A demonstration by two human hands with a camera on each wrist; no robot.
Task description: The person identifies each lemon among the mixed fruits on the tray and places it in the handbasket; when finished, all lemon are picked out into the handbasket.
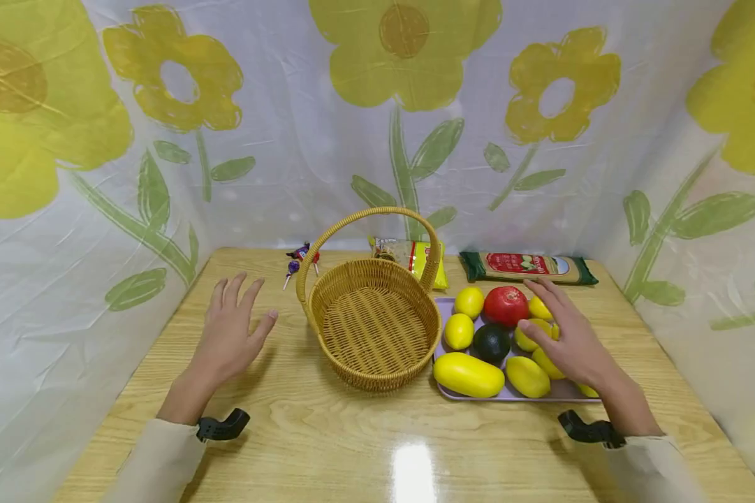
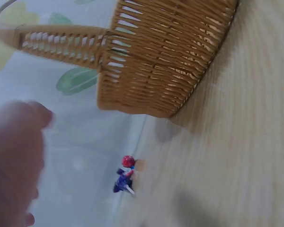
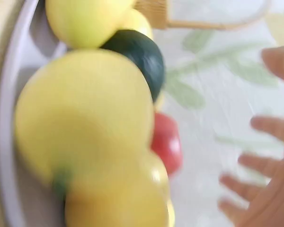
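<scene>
A round wicker basket (image 1: 377, 374) with a tall arched handle stands in the middle of the table, its inside bare. To its left my left hand (image 1: 232, 335) hovers with fingers spread, holding nothing. My right hand (image 1: 568, 342) hangs over the right part of a lilac tray (image 1: 478, 398), fingers extended and apart from the fruit. On the tray lie a red pomegranate (image 1: 506, 306), a dark green avocado (image 1: 492, 343), a long yellow fruit (image 1: 468, 375) and several lemons (image 1: 528, 377). In the right wrist view, a large yellow fruit (image 3: 85, 113) sits closest to the camera.
Behind the basket lies a yellow, partly clear snack packet (image 1: 424, 262). A green-ended noodle packet (image 1: 528, 268) rests at the back right. Several lollipops (image 1: 292, 267) lie at the back left, near the flower-printed curtain (image 1: 276, 168) that closes off the back and sides.
</scene>
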